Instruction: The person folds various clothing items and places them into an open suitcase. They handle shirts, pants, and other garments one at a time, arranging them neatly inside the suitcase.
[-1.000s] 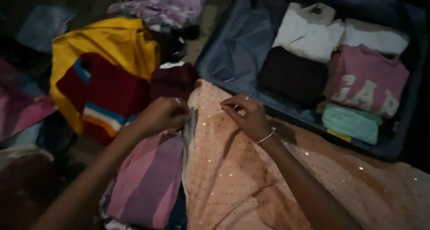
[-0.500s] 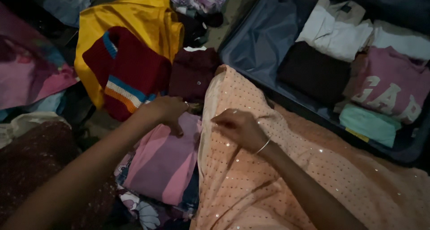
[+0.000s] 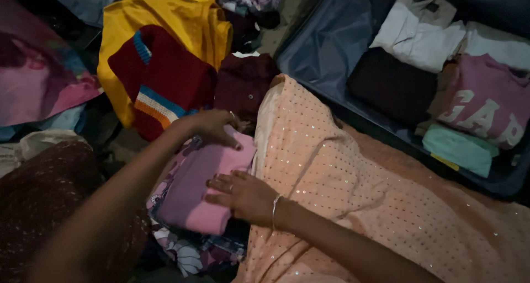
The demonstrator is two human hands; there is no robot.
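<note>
1. Head view: the folded pink-and-lilac striped cloth (image 3: 207,186) lies on a pile of clothes, its long axis running away from the person, just left of the peach sequinned fabric (image 3: 353,178).
2. The left hand (image 3: 212,126) presses its far end, fingers bent; a true grip is hard to tell in the dimness.
3. The right hand (image 3: 243,195) lies flat and loose at its near right edge, the nearer hand.
4. The open blue suitcase (image 3: 320,46) lies beyond, to the right.

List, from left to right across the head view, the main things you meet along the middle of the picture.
Dark speckled cloth → folded pink garment with both hands on it → peach sequinned fabric → folded mint garment in the open suitcase.
</note>
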